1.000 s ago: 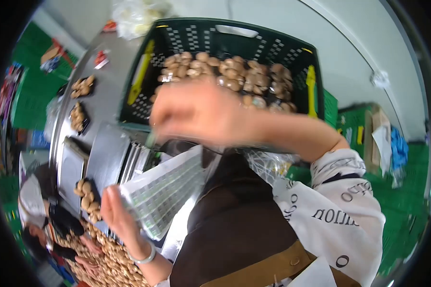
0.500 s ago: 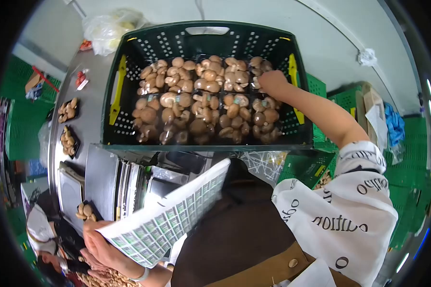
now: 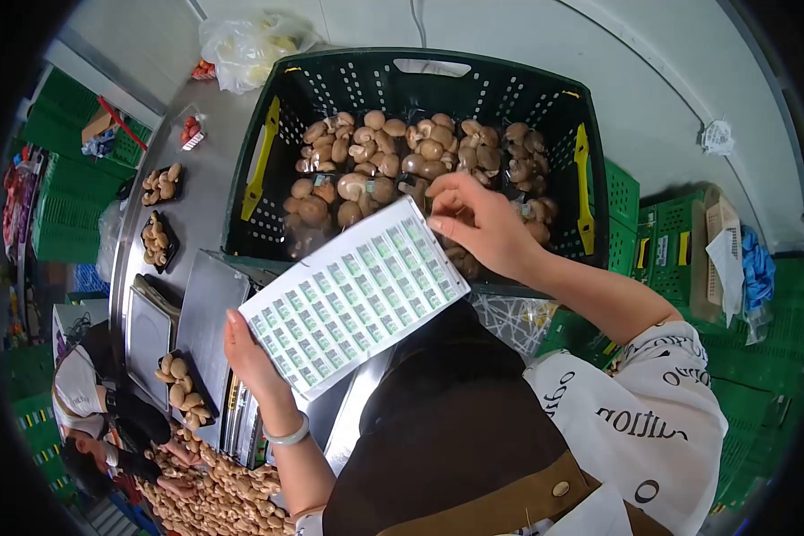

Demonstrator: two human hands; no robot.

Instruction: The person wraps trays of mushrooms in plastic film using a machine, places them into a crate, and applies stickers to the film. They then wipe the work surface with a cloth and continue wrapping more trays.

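My left hand [image 3: 257, 362] grips the left edge of a sheet of labels [image 3: 357, 299], thumb along its edge, the printed face with rows of small green-and-grey stickers turned up. At the sheet's upper right corner is my right hand [image 3: 478, 223], its thumb and forefinger apart and close to the edge, the other fingers curled. Behind the sheet stands a dark green crate [image 3: 594, 201] with yellow side handles. Film-wrapped packs of brown mushrooms [image 3: 429, 143] fill it in rows, some bearing a small label. Sheet and right arm hide part of the front row.
Several mushroom trays [image 3: 156, 241] sit on the metal counter [image 3: 196, 116] at left, near a scale [image 3: 147, 330]. Loose mushrooms [image 3: 214, 491] are heaped at lower left, where another person [image 3: 85, 393] works. Green crates [image 3: 670, 237] stand at right.
My right hand has come out of the crate's right side to the label sheet's corner. My left hand has raised the sheet and turned it face up. The view has shifted.
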